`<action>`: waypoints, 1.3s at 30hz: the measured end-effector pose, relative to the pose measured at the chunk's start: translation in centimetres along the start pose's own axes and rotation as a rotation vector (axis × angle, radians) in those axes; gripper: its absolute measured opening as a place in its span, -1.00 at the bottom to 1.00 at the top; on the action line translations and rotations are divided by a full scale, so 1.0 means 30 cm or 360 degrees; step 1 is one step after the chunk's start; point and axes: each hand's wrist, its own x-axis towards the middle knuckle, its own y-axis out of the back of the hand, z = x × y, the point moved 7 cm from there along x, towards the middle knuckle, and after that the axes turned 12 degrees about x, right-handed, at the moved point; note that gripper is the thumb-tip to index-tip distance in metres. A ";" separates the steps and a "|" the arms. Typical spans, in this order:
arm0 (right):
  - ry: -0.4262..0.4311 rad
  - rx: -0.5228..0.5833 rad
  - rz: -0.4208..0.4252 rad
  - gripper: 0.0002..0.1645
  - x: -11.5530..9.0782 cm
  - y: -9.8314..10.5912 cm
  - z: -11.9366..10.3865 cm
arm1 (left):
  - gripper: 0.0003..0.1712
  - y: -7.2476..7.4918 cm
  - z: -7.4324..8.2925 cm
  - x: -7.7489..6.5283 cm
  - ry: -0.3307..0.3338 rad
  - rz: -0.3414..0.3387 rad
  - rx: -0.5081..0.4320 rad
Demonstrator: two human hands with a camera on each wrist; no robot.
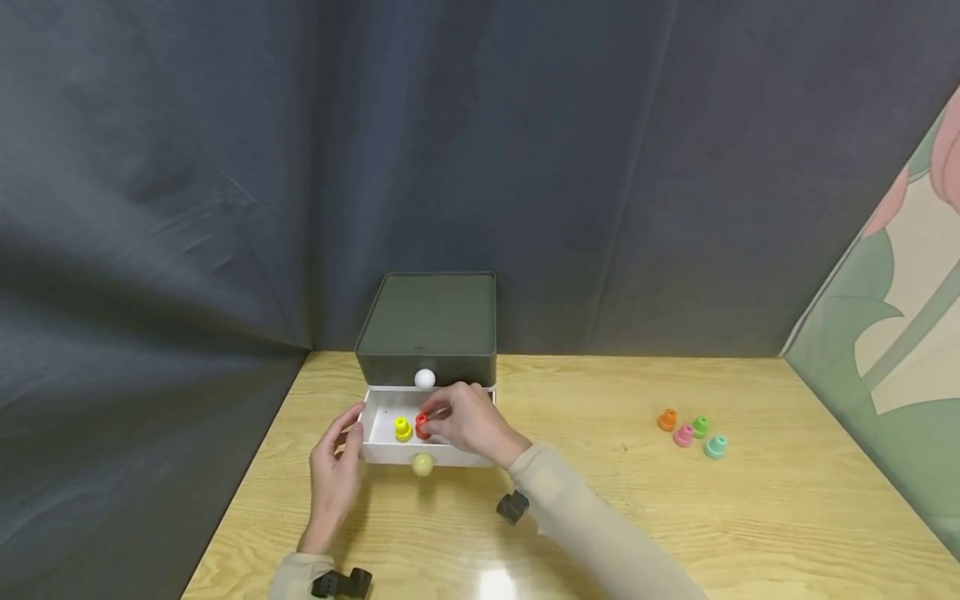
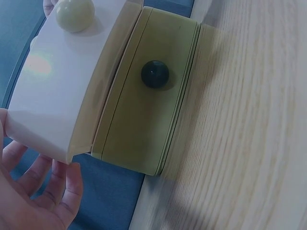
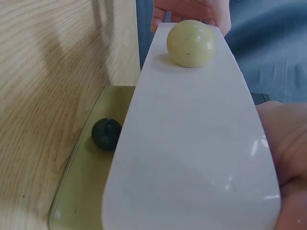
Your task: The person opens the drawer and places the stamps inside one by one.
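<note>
A small drawer cabinet (image 1: 431, 315) stands against the curtain, its white drawer (image 1: 386, 452) pulled out. My left hand (image 1: 333, 475) grips the drawer's left side near the front corner; in the left wrist view its fingers (image 2: 53, 184) curl against that side. Reaching in from the right, my right hand (image 1: 474, 423) pinches a small red stepped cone peg (image 1: 421, 427) with thumb and forefinger. Beside it, a yellow peg (image 1: 402, 430) of the same shape stands upright in the drawer. The right wrist view has the drawer front hiding both pegs.
Orange (image 1: 667, 419), pink (image 1: 683, 436), green (image 1: 701, 427) and turquoise (image 1: 716, 447) pegs stand on the wooden table (image 1: 570, 483) at right. The open drawer has a pale yellow knob (image 1: 423, 465); a white knob (image 1: 424, 378) is above. Below it, an olive drawer (image 2: 139, 120) has a dark knob (image 2: 155, 74).
</note>
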 end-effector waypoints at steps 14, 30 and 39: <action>0.0088 0.0130 0.0048 -0.76 -0.043 0.049 -0.025 | -0.63 0.006 0.005 0.002 0.0015 -0.0001 0.0010; 0.0180 0.0173 0.0287 -0.80 -0.120 0.123 -0.037 | -0.63 0.001 -0.002 -0.002 0.0044 -0.0008 0.0023; 0.0252 0.0240 0.0439 -0.78 -0.172 0.181 -0.030 | -0.62 0.002 0.005 -0.004 0.0026 -0.0015 0.0028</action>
